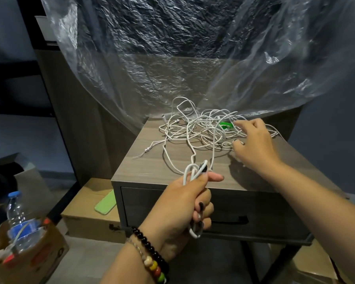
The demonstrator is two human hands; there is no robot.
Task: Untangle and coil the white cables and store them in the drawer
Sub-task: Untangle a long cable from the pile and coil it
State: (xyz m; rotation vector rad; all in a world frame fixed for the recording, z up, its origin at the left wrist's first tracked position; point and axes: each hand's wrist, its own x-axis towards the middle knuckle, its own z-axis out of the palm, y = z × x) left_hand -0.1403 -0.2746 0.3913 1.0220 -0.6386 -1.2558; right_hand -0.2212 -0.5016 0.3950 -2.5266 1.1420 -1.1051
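Best to keep the loops in the left hand (pixel 186 198) snug, fingers curled round them, and feed slack slowly. Right hand (pixel 253 143) in the tangle, fingers half bent, apparently picking at a strand. White cables (pixel 195 130): thin, knotted heap on the worktop (pixel 152 160), above the closed drawer (pixel 254 212).

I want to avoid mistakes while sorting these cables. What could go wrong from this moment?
1. The left hand grips a small coil whose strand still runs into the tangled pile of white cables; pulling may tighten knots.
2. Loose ends lie near the left edge of the grey wooden nightstand; a tug could drag them off.
3. The dark drawer with a black handle looks closed and both hands are busy, the right hand being in the pile.
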